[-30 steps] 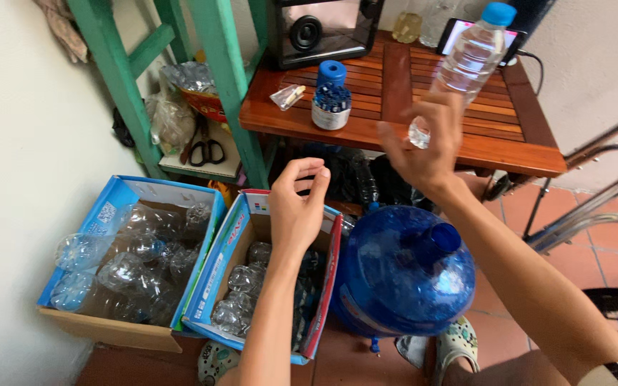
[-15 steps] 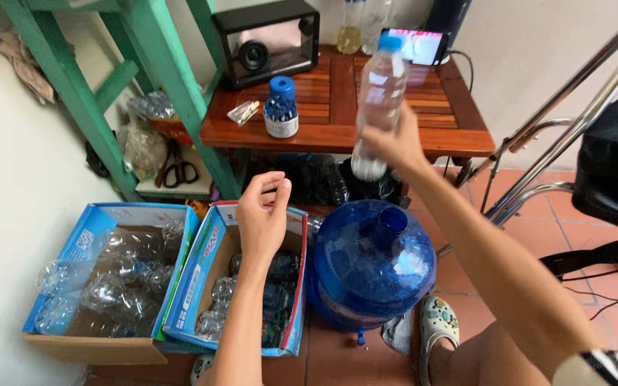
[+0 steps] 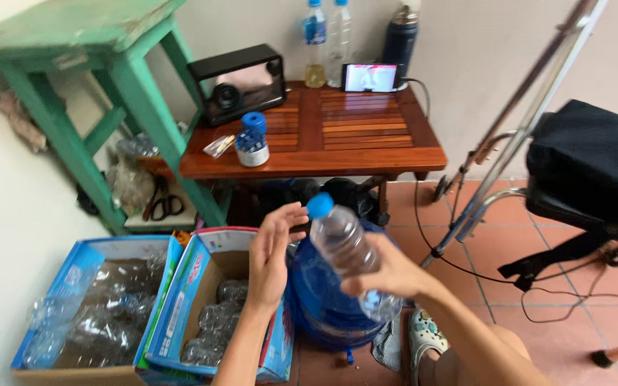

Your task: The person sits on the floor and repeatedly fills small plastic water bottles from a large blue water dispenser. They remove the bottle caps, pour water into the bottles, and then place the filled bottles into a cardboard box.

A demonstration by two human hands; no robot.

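Observation:
My right hand (image 3: 388, 275) grips a clear plastic bottle (image 3: 345, 246) around its lower body, tilted so its blue cap (image 3: 320, 206) points up and to the left. My left hand (image 3: 273, 254) is open with fingers spread, its fingertips close beside the cap without holding it. Both hands hover over a large blue water jug (image 3: 323, 293) standing on the tiled floor.
Two blue cardboard boxes (image 3: 202, 286) (image 3: 91, 250) with crushed clear bottles sit at lower left. A low wooden table (image 3: 352, 136) carries a tin of blue caps (image 3: 253, 140), bottles, a phone and a black box. A green stool (image 3: 109, 78) stands left, a metal frame with a black bag (image 3: 588, 157) right.
My right hand has brought the bottle down from above the table to just over the blue jug. My left hand has opened and reached toward the cap. The view has tilted up.

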